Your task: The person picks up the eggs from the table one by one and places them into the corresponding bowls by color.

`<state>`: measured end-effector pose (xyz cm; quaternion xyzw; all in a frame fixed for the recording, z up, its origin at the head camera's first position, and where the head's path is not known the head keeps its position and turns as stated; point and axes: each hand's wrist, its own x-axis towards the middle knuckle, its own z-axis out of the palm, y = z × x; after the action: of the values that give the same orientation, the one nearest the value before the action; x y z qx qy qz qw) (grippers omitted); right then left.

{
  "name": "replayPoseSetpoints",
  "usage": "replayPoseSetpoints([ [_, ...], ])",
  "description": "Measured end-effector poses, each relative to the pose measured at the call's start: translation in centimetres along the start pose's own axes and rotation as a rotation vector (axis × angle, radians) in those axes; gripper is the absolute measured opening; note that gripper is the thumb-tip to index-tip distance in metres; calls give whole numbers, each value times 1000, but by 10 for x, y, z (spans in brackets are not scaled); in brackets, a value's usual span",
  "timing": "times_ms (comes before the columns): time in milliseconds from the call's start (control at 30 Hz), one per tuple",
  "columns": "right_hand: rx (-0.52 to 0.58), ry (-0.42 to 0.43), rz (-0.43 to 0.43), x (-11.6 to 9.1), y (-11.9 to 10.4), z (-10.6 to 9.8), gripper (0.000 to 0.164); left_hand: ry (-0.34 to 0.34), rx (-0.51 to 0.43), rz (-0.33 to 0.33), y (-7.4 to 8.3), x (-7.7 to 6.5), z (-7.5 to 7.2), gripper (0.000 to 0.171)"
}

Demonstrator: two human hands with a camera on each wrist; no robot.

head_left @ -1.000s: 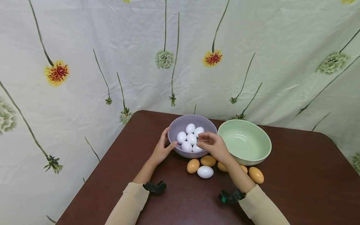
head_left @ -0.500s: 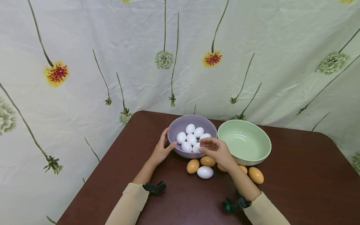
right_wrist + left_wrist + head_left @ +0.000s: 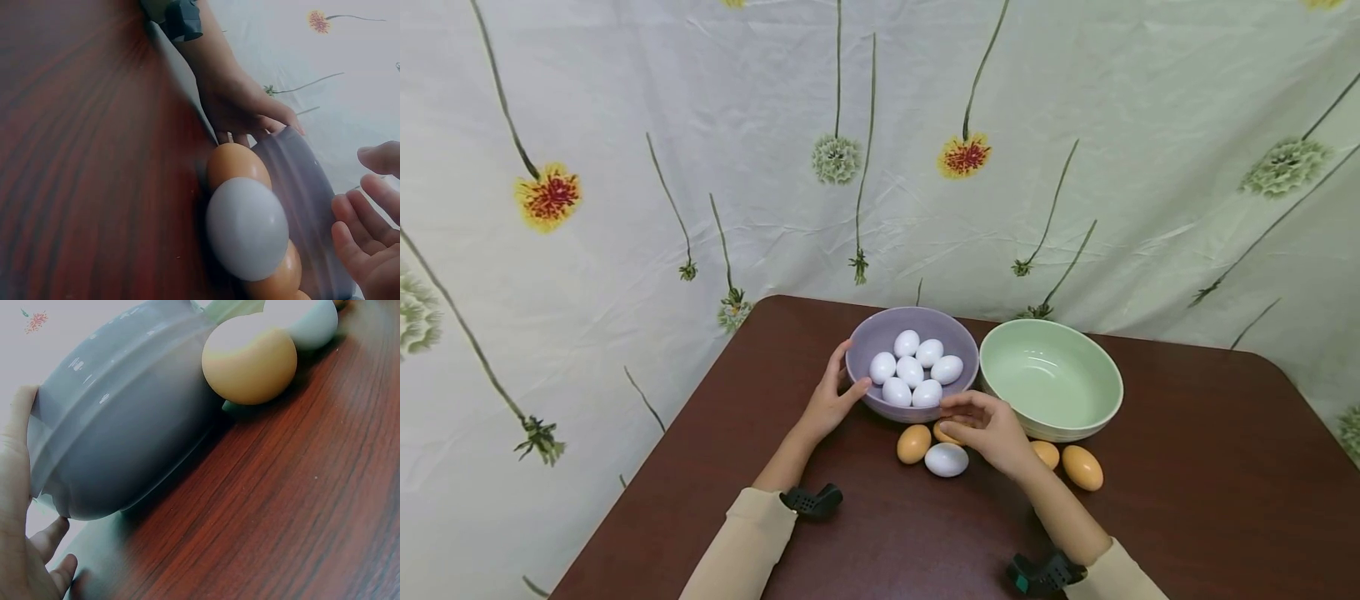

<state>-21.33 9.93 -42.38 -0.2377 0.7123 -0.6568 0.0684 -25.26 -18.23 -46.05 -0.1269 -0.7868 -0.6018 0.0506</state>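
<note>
Head view: brown egg below parted right grip; left grip clamps purple bowl.

You are facing: lilac bowl, smooth, glossy; green bowl, smooth, glossy; eggs, smooth, softly shining; tabletop, wood-grained, sheeny; backdrop, creased cloth. You are wearing: sleeves, matt cloth; wristbands, matt, plastic-looking.
</note>
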Motion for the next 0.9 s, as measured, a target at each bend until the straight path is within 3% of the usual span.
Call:
replayPoseSetpoints([
  [167,-48,-23,-38,-7,6,3,32,15,5,7,-19,4,1,74],
  [467,-158,-43,-10,-18,14,6,32,15,12,3,-19,5,1,75],
  [533,-166,-40,-15,-19,16,7,32,6,2,-5,-15,5,0,75],
  [767,-228,-30,-46,-21,22,9,30,-25,14,-11,21,-6,-2,73],
  [900,-274,-33,-55,-22,22,10,28,-23,16,-21,23,-6,-2,74],
])
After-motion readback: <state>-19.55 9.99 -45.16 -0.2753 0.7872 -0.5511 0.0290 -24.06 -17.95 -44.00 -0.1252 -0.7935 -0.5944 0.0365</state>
